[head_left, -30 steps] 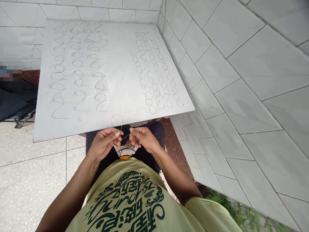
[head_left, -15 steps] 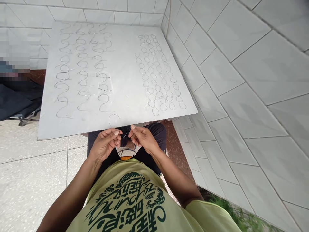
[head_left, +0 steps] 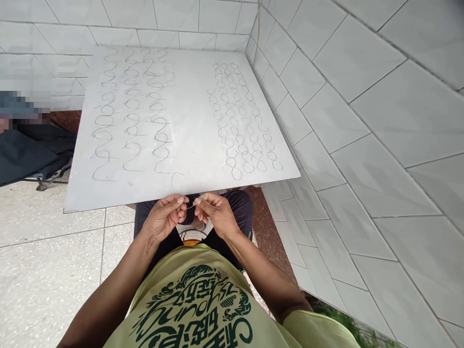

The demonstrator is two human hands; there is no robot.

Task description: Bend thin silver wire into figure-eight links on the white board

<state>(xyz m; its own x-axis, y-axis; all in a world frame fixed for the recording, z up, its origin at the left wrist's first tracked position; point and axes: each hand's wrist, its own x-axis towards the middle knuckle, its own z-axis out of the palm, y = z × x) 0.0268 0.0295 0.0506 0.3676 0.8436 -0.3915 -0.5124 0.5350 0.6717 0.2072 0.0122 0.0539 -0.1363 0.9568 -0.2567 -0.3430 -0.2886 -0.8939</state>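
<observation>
Both hands pinch one thin curved wire (head_left: 190,207) over my lap, just off the near edge of a white board (head_left: 197,164). My left hand (head_left: 168,212) has thumb and forefinger pressed together on it, the palm partly turned up. On its other side my right hand (head_left: 213,212) pinches the wire too, fingertips close to the left ones. Above my left fingertips a curved wire piece (head_left: 178,175) stands out over the board's near edge; whether it is joined to the held wire, I cannot tell.
S-shaped wires (head_left: 104,120) lie in columns on the board's left half. Figure-eight wire loops (head_left: 236,171) lie in rows on its right. White tiled walls (head_left: 348,121) border the board behind and on the right. Dark cloth (head_left: 29,150) and a blurred-out person are at the left.
My hands have come closer together, so less wire shows between them. The whole view has shifted slightly, with the board appearing lower and further right.
</observation>
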